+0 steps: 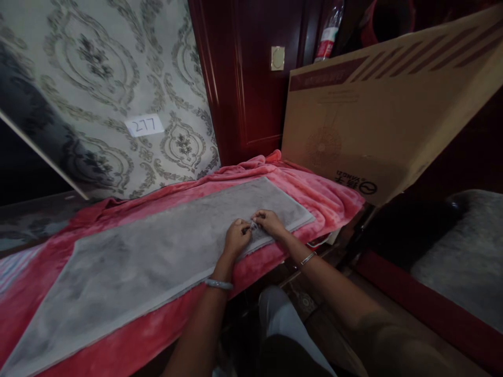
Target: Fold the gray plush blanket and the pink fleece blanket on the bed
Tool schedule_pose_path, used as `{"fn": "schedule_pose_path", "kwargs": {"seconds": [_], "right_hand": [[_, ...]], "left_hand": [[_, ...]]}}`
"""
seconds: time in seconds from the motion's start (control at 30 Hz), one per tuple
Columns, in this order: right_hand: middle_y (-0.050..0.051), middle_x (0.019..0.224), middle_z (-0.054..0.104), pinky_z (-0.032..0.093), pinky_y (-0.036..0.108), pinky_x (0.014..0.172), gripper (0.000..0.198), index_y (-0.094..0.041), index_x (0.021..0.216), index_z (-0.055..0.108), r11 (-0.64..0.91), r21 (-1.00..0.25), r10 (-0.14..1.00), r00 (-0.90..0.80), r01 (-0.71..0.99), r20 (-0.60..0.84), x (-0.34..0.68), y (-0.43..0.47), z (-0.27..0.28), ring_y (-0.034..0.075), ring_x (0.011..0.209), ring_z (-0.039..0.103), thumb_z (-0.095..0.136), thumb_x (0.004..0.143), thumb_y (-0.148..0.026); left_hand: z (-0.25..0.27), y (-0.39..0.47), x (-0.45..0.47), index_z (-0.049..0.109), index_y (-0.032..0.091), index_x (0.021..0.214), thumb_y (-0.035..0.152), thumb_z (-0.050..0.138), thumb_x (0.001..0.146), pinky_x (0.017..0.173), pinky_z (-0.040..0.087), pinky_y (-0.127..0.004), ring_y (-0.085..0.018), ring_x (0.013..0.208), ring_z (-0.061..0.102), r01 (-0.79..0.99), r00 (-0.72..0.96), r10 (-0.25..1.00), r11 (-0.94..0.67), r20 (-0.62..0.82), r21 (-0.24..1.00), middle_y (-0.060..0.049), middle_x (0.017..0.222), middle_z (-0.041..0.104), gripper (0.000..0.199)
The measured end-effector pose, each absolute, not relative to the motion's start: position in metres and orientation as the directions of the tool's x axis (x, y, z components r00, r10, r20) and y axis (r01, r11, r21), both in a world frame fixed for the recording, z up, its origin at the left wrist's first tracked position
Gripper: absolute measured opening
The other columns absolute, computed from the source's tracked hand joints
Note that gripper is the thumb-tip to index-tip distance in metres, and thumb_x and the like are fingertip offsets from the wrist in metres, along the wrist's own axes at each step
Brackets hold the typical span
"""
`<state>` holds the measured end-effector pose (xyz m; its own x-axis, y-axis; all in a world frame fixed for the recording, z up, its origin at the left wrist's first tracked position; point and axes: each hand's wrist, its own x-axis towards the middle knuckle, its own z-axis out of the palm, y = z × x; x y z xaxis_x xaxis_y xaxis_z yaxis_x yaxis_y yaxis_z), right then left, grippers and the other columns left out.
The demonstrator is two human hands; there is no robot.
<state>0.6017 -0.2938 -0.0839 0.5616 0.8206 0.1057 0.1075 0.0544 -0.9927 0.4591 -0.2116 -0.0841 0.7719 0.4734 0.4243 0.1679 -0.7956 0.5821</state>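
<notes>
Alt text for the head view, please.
A person's left hand and right hand pinch a small pale item, too small to identify, over a long grey fabric mat on a pinkish-red plush blanket. A large brown cardboard box stands behind, at right.

Between the fingertips of the bare left hand [238,238] and bare right hand [269,222], right of the frame's centre, a small pale glinting thing [254,225] was partly covered and too small to identify. The long grey plush cloth [149,246] ran out at the lower left and hid much of the pink-red plush blanket [137,345] underneath. At the upper right, the frame clipped the large brown cardboard box [353,115], whose fine print was illegible, and the clear red-and-white-labelled plastic bottle [328,36].
</notes>
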Motion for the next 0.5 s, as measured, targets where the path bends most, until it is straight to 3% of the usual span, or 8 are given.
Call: {"fn": "schedule_pose_path", "kwargs": {"seconds": [0.2, 0.5], "right_hand": [[-0.005, 0.051, 0.055, 0.032, 0.020, 0.044, 0.013, -0.018, 0.078, 0.064, 0.089, -0.996, 0.815, 0.574, 0.005, 0.076, 0.602, -0.298, -0.086, 0.009, 0.044, 0.046, 0.062, 0.068, -0.026], [0.004, 0.084, 0.073, 0.048, 0.021, 0.059, 0.023, -0.018, 0.091, 0.067, 0.176, -0.977, 0.836, 0.542, -0.124, 0.082, 0.603, -0.309, -0.086, 0.012, 0.071, 0.065, 0.063, 0.069, -0.022]], "left_hand": [[-0.083, -0.215, 0.457, 0.078, 0.023, 0.085, 0.016, 0.061, 0.082, 0.074, 0.048, -0.027, -0.015, 0.079, 0.061, 0.137, 0.750, 0.463, -0.807, 0.471, 0.575, -0.002, 0.079, 0.067, 0.019], [-0.083, -0.216, 0.458, 0.076, 0.023, 0.082, 0.014, 0.062, 0.081, 0.078, 0.050, -0.028, -0.015, 0.082, 0.062, 0.133, 0.740, 0.458, -0.818, 0.493, 0.560, -0.002, 0.082, 0.068, 0.016]]}}
